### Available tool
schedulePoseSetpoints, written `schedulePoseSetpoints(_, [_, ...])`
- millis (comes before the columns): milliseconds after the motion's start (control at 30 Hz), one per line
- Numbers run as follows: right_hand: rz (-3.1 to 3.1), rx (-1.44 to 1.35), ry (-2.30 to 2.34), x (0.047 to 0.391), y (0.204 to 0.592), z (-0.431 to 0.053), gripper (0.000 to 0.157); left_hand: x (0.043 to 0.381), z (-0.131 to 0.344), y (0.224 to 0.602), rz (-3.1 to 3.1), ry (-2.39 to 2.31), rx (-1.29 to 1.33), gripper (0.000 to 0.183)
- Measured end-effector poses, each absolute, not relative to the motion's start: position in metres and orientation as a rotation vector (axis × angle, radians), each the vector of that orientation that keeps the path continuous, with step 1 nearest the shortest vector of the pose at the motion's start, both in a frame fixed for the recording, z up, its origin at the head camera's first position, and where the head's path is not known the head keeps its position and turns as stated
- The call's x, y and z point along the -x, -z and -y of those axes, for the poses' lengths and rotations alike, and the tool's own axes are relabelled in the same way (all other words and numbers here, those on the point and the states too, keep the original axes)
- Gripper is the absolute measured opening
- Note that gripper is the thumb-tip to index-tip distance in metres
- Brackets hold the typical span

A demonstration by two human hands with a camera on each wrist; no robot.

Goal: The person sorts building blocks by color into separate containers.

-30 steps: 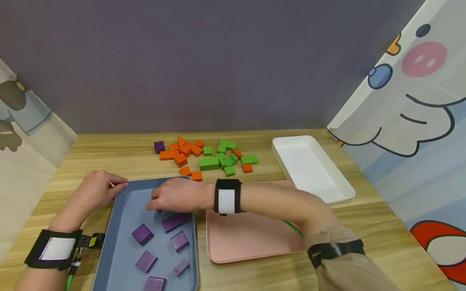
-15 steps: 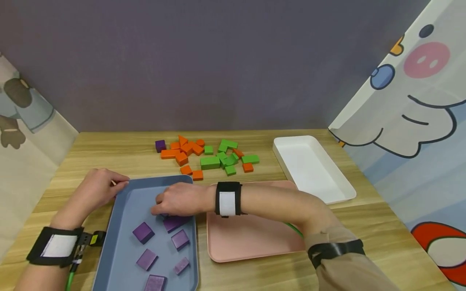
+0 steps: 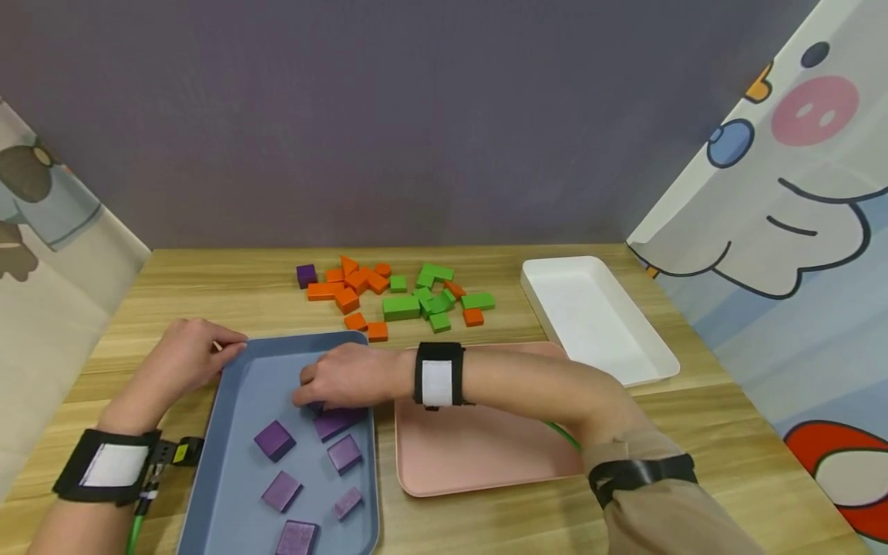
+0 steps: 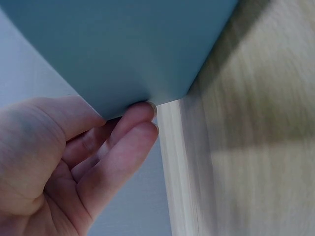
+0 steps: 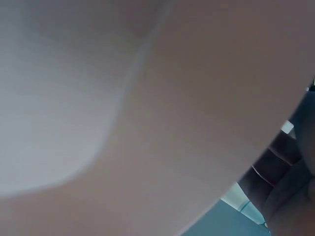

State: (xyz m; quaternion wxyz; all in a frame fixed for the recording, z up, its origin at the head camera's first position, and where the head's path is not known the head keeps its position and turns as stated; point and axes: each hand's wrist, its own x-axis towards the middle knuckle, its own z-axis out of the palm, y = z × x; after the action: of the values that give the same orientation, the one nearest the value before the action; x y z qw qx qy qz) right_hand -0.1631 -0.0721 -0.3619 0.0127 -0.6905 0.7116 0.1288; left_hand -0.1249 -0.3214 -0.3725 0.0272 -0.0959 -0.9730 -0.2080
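My left hand [image 3: 194, 356] pinches the far left corner of the blue-grey tray [image 3: 232, 432]; in the left wrist view its thumb and fingers [image 4: 130, 147] hold the tray's edge. Over the far part of this tray, my right hand [image 3: 350, 375] has its fingers curled downward around a small dark purple block [image 3: 316, 406], mostly hidden beneath them. Just below that hand lies a long purple block [image 3: 336, 424]. More purple blocks, among them a cube [image 3: 274, 440] and another block [image 3: 344, 454], are spread about the tray. In the right wrist view, the fingers [image 5: 278, 167] are dark and partly cut off.
A pink tray [image 3: 479, 470] lies under my right forearm. Behind it to the right stands a white tray [image 3: 590, 308]. Orange blocks [image 3: 347, 300], green blocks [image 3: 401, 308] and one purple cube [image 3: 306, 276] lie along the back of the wooden table, near a grey wall.
My right hand has shifted slightly right in the tray, toward the long purple block, with the small block under its fingers. My left hand keeps hold of the tray corner.
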Motion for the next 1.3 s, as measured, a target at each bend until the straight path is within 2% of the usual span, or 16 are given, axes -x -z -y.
schedulePoseSetpoints(500, [-2.351, 1.967, -0.227, 0.208, 0.325, 0.078, 0.038, 0.140, 0.328, 0.368, 3.004, 0.658, 0.325, 0.022])
schedulePoseSetpoints(867, [-2.504, 1.798, -0.043, 0.256, 0.303, 0.093, 0.032, 0.147, 0.331, 0.365, 3.023, 0.672, 0.328, 0.023])
schedulePoseSetpoints(1133, [-2.609, 1.652, 0.041, 0.286, 0.304, 0.109, 0.026, 0.151, 0.336, 0.367, 3.006, 0.658, 0.363, 0.021])
schedulePoseSetpoints(1300, [-2.649, 1.560, 0.065, 0.299, 0.313, 0.116, 0.028, 0.153, 0.338, 0.371, 2.985, 0.647, 0.378, 0.020])
